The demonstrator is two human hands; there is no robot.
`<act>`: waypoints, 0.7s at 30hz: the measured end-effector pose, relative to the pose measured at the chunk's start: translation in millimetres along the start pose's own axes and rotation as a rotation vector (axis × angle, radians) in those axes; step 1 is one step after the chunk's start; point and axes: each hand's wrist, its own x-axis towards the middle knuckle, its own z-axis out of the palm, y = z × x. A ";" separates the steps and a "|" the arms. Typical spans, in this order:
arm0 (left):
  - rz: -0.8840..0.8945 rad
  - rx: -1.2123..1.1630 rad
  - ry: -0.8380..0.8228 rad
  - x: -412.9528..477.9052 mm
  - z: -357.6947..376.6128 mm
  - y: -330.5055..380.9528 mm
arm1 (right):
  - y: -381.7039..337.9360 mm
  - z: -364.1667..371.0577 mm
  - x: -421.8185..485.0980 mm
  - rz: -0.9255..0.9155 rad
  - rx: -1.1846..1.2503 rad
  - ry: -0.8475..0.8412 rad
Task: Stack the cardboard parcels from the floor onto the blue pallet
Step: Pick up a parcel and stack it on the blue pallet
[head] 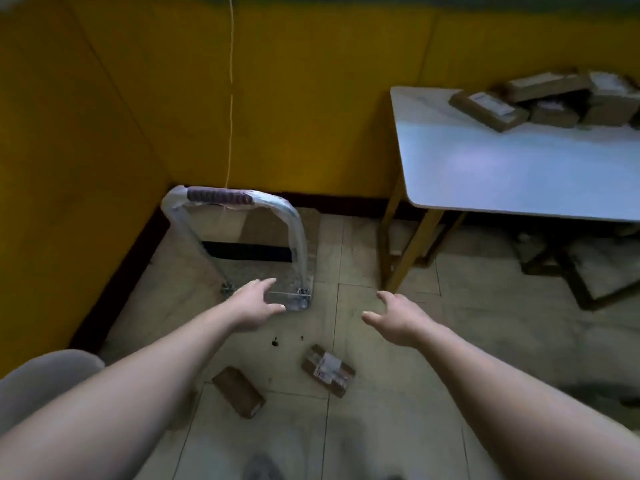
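Table (519, 174): right part cut off by frame edge.
Parcel pile (554, 102): runs past right edge; labels blurred, unreadable.
Flat shapes (595, 271): under table, in shadow, kind unclear.
Floor parcel (328, 370): white label too smeared to read.
Grey rounded thing (45, 379): cut by left edge, unidentifiable.
Dark shape (261, 467): at bottom edge, blurred.
Cart base (263, 271): near edge partly behind left hand (254, 304).

A small flat plain brown cardboard parcel (238, 391) lies diagonally on the pale floor tiles (381, 427). Near it on the right, not touching, a second brown cardboard parcel with a white label (328, 370) lies flat too.
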 end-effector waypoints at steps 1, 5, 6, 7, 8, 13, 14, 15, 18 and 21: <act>-0.015 0.002 -0.037 14.2 10.9 -8.8 | 3.5 16.1 11.3 0.018 0.009 -0.031; -0.076 -0.016 -0.131 74.3 73.8 -42.7 | 29.9 86.8 72.4 0.082 0.076 -0.133; -0.094 -0.033 -0.145 93.0 93.3 -51.0 | 39.8 105.8 91.9 0.100 0.100 -0.160; -0.112 -0.051 -0.162 112.2 114.5 -59.5 | 51.4 126.2 111.2 0.120 0.129 -0.183; -0.134 -0.067 -0.183 132.5 137.6 -67.3 | 65.2 148.3 130.8 0.141 0.154 -0.195; -0.186 -0.080 -0.218 244.5 268.8 -114.1 | 135.3 273.3 238.6 0.231 0.313 -0.237; -0.192 -0.070 -0.209 267.2 295.1 -123.6 | 146.5 299.9 259.1 0.259 0.368 -0.247; -0.194 -0.056 -0.202 289.4 321.7 -132.8 | 157.1 327.0 278.9 0.285 0.418 -0.254; -0.216 -0.061 -0.186 348.4 392.1 -160.3 | 182.4 403.7 329.6 0.356 0.525 -0.281; -0.177 -0.157 -0.131 393.9 451.9 -181.6 | 200.6 467.4 364.1 0.429 0.684 -0.264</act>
